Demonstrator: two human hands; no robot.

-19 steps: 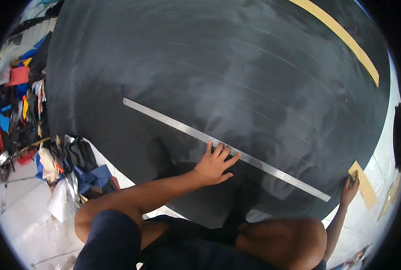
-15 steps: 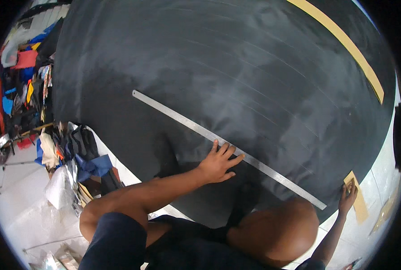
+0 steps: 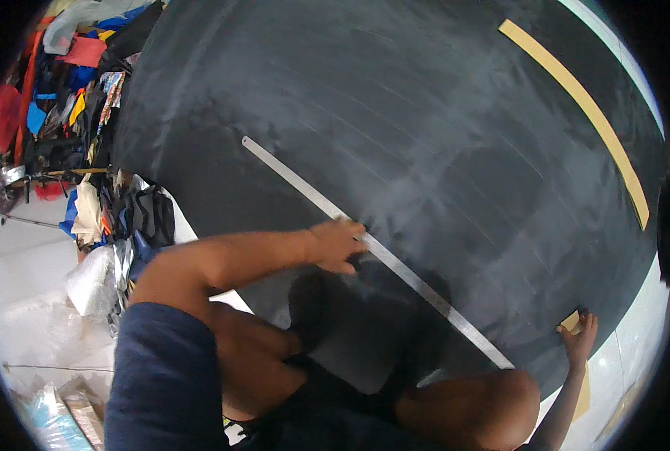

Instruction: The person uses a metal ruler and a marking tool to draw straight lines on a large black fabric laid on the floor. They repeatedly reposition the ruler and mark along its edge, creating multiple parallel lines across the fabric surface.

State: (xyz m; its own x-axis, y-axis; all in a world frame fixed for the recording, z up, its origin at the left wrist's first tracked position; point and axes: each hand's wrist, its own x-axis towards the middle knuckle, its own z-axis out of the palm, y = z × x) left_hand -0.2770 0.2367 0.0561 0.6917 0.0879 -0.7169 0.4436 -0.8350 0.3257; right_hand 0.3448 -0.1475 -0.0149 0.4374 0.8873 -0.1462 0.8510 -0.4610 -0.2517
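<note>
A long metal ruler lies diagonally across a large sheet of black cloth marked with faint chalk lines. My left hand rests on the ruler near its middle, fingers curled over its edge. Far to the lower right, my right hand is at the cloth's edge, fingers touching a small tan piece. My knee sits by the ruler's near end.
A long tan strip lies on the cloth at the upper right. A heap of coloured fabric scraps and bags fills the left side. Clear plastic bags lie on the white floor at lower left.
The view has shifted. My left hand went from flat with spread fingers on the ruler to curled over its edge. My right hand stays at the cloth's edge.
</note>
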